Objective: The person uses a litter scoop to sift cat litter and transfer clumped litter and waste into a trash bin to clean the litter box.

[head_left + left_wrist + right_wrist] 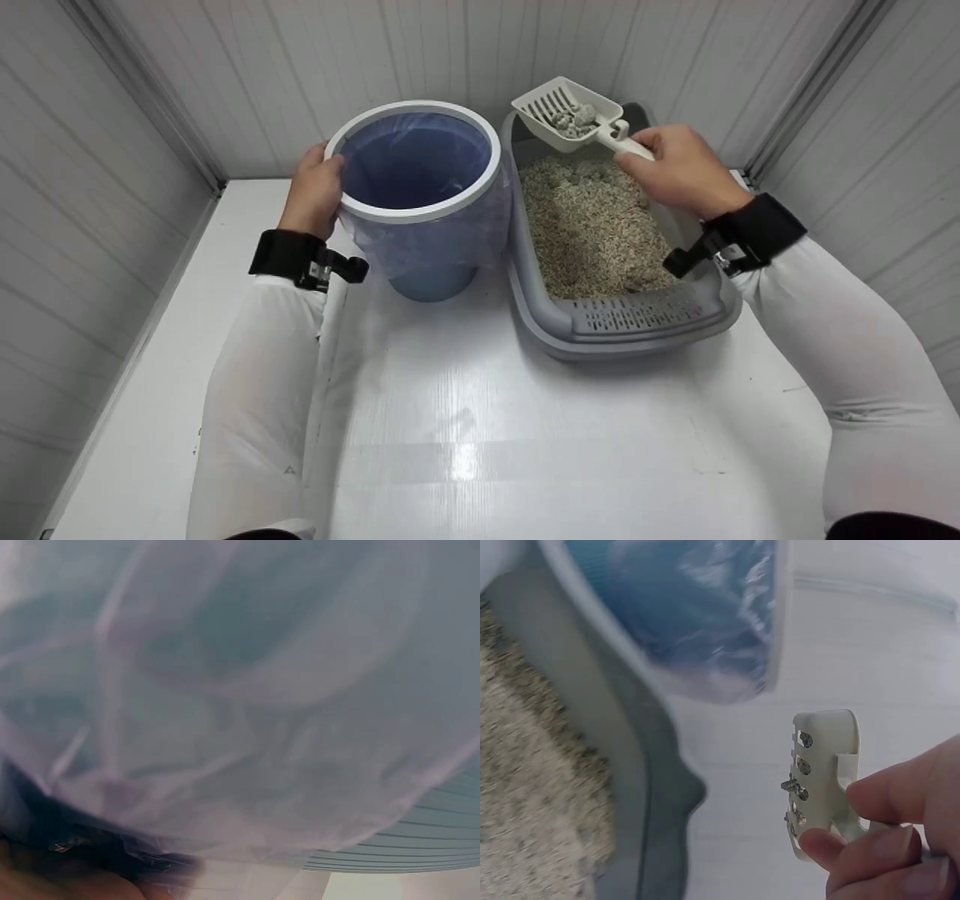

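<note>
My left hand (315, 191) grips the white rim of a round bin (414, 161) lined with a bluish plastic bag (240, 705), which fills the left wrist view. My right hand (679, 169) holds the handle of a white slotted litter scoop (568, 114), raised above the far end of the grey litter box (637, 326). Grey clumps (574, 118) lie in the scoop. In the right wrist view my fingers (889, 847) curl round the scoop (821, 780), with the bin's bag (697, 615) and the litter (532, 787) beyond.
Beige granular litter (592, 225) fills the box, which stands right beside the bin on a white floor (480, 435). White panelled walls (97, 150) close in on the left, back and right. A slotted step forms the box's near lip.
</note>
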